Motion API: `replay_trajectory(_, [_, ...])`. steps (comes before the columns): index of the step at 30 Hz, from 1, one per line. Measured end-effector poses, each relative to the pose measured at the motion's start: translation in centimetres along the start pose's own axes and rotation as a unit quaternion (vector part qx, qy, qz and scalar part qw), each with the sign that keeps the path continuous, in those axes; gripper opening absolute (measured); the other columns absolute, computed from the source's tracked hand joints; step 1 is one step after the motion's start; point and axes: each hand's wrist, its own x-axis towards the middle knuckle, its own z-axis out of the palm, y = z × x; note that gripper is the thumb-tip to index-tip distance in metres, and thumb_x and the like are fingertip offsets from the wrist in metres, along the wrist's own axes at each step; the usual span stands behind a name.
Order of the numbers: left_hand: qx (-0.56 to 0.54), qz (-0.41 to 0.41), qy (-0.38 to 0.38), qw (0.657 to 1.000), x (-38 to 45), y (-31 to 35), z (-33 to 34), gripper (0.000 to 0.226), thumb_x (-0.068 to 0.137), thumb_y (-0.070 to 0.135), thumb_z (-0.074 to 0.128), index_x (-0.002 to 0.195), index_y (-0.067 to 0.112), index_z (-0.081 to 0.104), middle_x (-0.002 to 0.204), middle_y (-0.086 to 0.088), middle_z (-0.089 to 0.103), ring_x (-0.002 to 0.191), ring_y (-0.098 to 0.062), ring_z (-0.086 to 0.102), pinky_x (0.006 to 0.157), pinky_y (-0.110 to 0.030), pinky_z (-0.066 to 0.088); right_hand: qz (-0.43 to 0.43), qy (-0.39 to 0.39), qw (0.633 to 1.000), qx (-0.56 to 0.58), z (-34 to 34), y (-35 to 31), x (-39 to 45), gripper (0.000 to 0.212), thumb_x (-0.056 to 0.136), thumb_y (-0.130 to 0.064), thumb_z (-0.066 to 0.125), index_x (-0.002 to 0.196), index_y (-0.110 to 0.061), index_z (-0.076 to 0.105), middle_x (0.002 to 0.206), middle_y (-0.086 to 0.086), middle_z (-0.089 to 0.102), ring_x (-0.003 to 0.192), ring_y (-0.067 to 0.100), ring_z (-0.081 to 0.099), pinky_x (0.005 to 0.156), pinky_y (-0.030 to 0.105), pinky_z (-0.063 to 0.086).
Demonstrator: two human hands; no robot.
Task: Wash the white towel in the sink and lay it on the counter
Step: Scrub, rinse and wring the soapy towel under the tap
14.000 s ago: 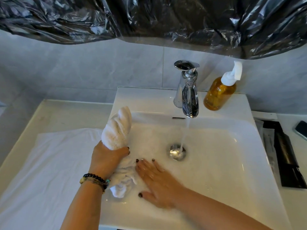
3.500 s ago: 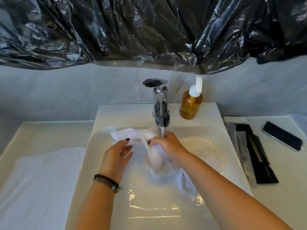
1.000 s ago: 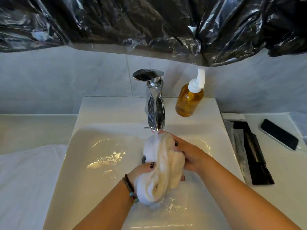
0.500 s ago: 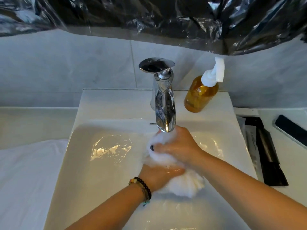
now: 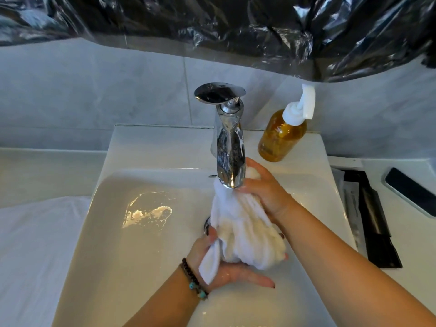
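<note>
The wet white towel (image 5: 245,230) is bunched into a thick roll over the middle of the white sink (image 5: 141,244), its upper end right under the spout of the chrome faucet (image 5: 228,147). My right hand (image 5: 264,190) grips the towel's upper end beside the spout. My left hand (image 5: 226,265) lies under the lower end, palm up, thumb curled over a hanging corner and fingers stretched beneath the bundle. The drain is mostly hidden behind the towel.
An amber soap bottle (image 5: 283,135) with a white pump stands on the sink ledge, right of the faucet. A white cloth (image 5: 35,244) covers the counter at left. On the right counter lie black packets (image 5: 370,220) and a dark phone (image 5: 410,194). Black plastic sheeting (image 5: 236,27) hangs above.
The towel has been stretched out from a tight ball into a longer roll. My right hand rose to the spout with the upper end; my left hand now cradles the lower end from beneath.
</note>
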Motion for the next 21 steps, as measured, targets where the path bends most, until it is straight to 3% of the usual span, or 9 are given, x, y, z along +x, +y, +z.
replay_trajectory(1, [-0.015,0.007,0.027,0.999,0.0,-0.6,0.0,0.078,0.064,0.007,0.088,0.132,-0.003,0.052,0.106,-0.015,0.073,0.099,-0.027,0.071,0.072,-0.037,0.059,-0.003,-0.006,0.998,-0.057,0.0,-0.3,0.1,0.034,0.058,-0.008,0.069,0.086,-0.027,0.069,0.078,-0.005,0.072,0.074,0.011,0.067,0.068,0.023,0.054])
replay_trajectory(3, [-0.090,-0.017,-0.020,0.996,-0.3,-0.9,0.8,0.071,0.044,0.010,0.097,0.109,-0.002,0.071,0.103,-0.022,0.070,0.085,-0.033,0.071,0.057,-0.036,0.058,0.004,-0.050,0.987,-0.151,0.1,-0.6,0.2,0.034,0.060,-0.018,0.077,0.086,-0.039,0.072,0.087,-0.011,0.073,0.084,0.009,0.068,0.077,0.027,0.055])
replay_trajectory(5, [-0.050,-0.032,0.002,0.998,-0.7,-0.6,2.0,0.057,0.035,0.014,0.097,0.088,0.005,0.079,0.091,-0.017,0.070,0.072,-0.026,0.068,0.052,-0.028,0.053,0.020,-0.073,0.978,-0.193,0.5,-1.0,0.3,0.034,0.056,-0.029,0.085,0.084,-0.045,0.072,0.093,-0.012,0.074,0.092,0.011,0.069,0.082,0.031,0.057])
replay_trajectory(7, [0.037,-0.010,0.056,0.998,-0.7,-0.3,2.8,0.040,0.039,0.015,0.090,0.077,0.013,0.080,0.080,-0.009,0.068,0.065,-0.018,0.064,0.051,-0.025,0.047,0.033,-0.069,0.978,-0.194,0.9,-1.3,0.4,0.034,0.054,-0.030,0.088,0.083,-0.038,0.073,0.094,-0.006,0.075,0.093,0.017,0.070,0.084,0.037,0.058])
replay_trajectory(9, [0.086,0.028,0.133,0.987,-0.6,0.0,3.4,0.034,0.040,0.018,0.087,0.073,0.016,0.079,0.075,-0.006,0.067,0.062,-0.016,0.063,0.049,-0.025,0.046,0.037,-0.047,0.977,-0.204,1.3,-1.2,0.3,0.029,0.061,-0.022,0.089,0.083,-0.029,0.072,0.091,-0.002,0.074,0.090,0.019,0.070,0.085,0.042,0.058])
replay_trajectory(11, [0.136,0.068,0.216,0.964,-0.1,-0.1,3.0,0.046,0.041,0.014,0.089,0.085,0.011,0.076,0.078,-0.009,0.068,0.063,-0.018,0.064,0.047,-0.025,0.047,-0.002,-0.012,0.958,-0.286,1.9,-0.6,0.2,0.027,0.068,-0.022,0.087,0.089,-0.023,0.071,0.091,-0.004,0.072,0.090,0.018,0.068,0.088,0.043,0.056])
replay_trajectory(14, [0.251,0.133,0.324,0.902,0.8,-0.1,1.7,0.049,0.048,0.012,0.090,0.092,0.007,0.069,0.076,-0.002,0.071,0.072,-0.016,0.068,0.054,-0.017,0.050,-0.035,0.096,0.922,-0.374,3.1,1.5,-0.1,0.037,0.069,-0.030,0.081,0.101,-0.017,0.068,0.097,-0.001,0.070,0.093,0.018,0.065,0.083,0.032,0.053])
replay_trajectory(17, [0.361,0.168,0.300,0.867,0.9,-0.1,0.4,0.046,0.057,0.020,0.090,0.098,0.019,0.068,0.084,0.006,0.073,0.081,-0.010,0.069,0.062,-0.014,0.050,-0.049,0.199,0.885,-0.418,3.9,2.8,-0.7,0.037,0.075,-0.032,0.077,0.105,-0.017,0.063,0.100,0.000,0.066,0.093,0.018,0.062,0.073,0.022,0.044])
replay_trajectory(21, [0.400,0.159,0.138,0.892,0.1,1.4,-1.0,0.072,0.051,0.034,0.086,0.117,0.021,0.060,0.106,0.012,0.072,0.104,-0.006,0.065,0.084,-0.019,0.050,-0.030,0.250,0.903,-0.347,4.1,2.7,-1.6,0.030,0.076,-0.040,0.077,0.092,-0.032,0.053,0.101,-0.002,0.061,0.089,0.014,0.058,0.063,0.016,0.041])
